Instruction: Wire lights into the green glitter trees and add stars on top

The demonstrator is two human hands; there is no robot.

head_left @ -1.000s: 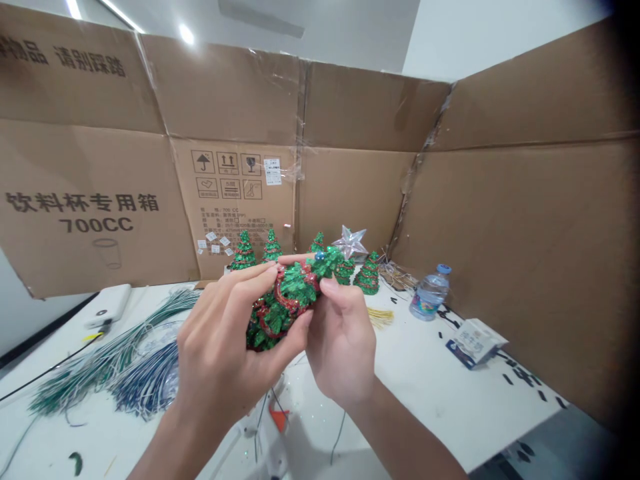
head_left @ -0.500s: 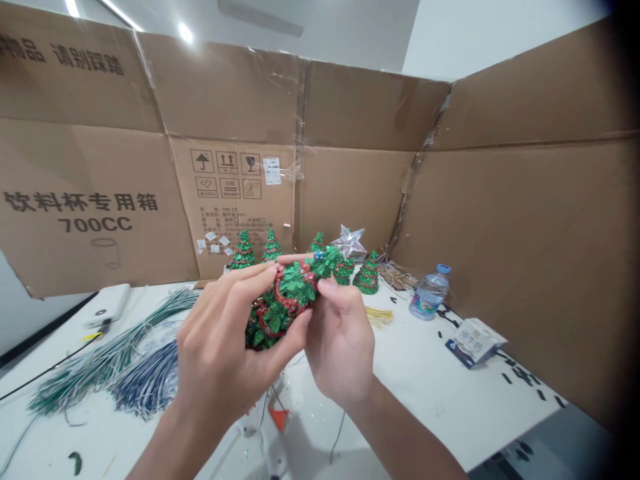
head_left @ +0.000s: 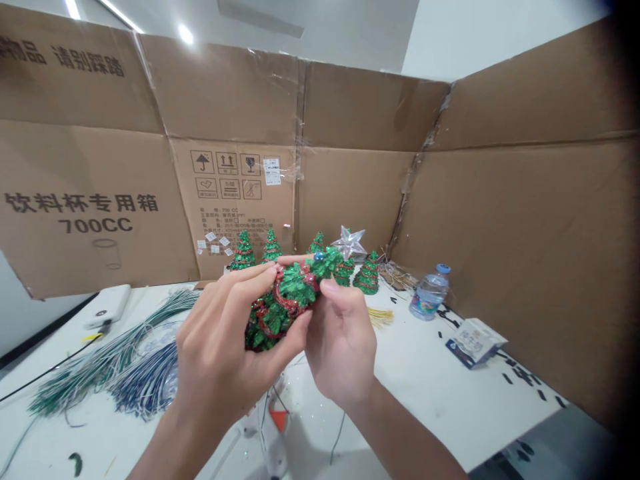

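Miniature glittered Christmas tree (head_left: 295, 288) held tilted above the tabletop (head_left: 415, 407), tip rightward. Left hand (head_left: 217, 340) curled around the body; right hand (head_left: 343, 340) partly closed at the tip, thumb against it, other fingers largely hidden. Assessed risks: sideways pressure could dislodge the blue ball (head_left: 319, 256); a slackened left grip could drop the tree onto the white tool (head_left: 274, 450) near side.

Mini tree (head_left: 295, 283) | glittery green, red garland (head_left: 287, 305), blue bead (head_left: 319, 256) | tilted, tip rightward | between left hand (head_left: 225, 333), right hand (head_left: 343, 340)
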